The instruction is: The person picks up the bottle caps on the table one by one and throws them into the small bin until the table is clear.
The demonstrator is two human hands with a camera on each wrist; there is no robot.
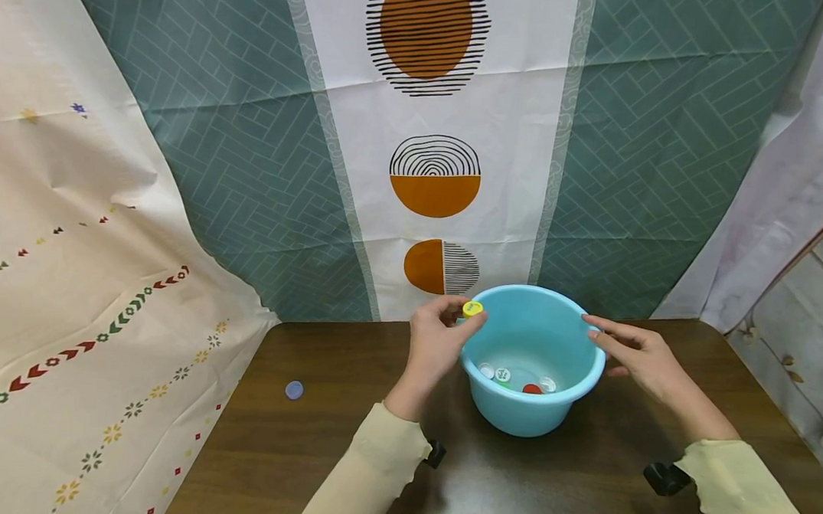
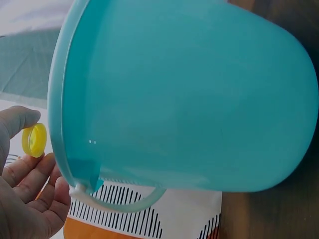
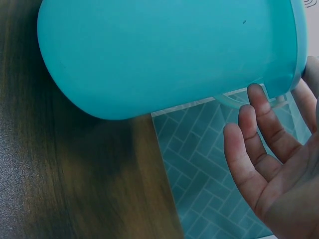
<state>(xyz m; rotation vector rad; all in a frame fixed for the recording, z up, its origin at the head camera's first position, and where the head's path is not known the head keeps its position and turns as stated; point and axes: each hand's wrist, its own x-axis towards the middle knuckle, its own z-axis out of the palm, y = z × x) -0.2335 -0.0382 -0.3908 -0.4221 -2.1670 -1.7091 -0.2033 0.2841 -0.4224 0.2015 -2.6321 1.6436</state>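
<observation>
In the head view my left hand (image 1: pixel 435 342) pinches a yellow bottle cap (image 1: pixel 473 309) between thumb and fingers, beside the left rim of a light blue bucket (image 1: pixel 522 419). The left wrist view shows the cap's hollow side at the thumb tip, just outside the rim. On the bucket's far right side, the thumb and index finger of my right hand (image 1: pixel 644 359) rest over the rim, its other fingers extended loosely outside the wall. Inside, on the bucket's bottom, lie several caps, among them a red cap (image 1: pixel 532 389) and a white cap (image 1: pixel 547 384).
A blue-violet cap (image 1: pixel 294 390) lies apart on the dark wooden table (image 1: pixel 352 362), left of the bucket. Patterned cloth (image 1: pixel 250 165) hangs behind the table's back edge, and cream embroidered cloth (image 1: pixel 93 274) borders its left side. A bucket handle (image 2: pixel 134 205) hangs by the rim.
</observation>
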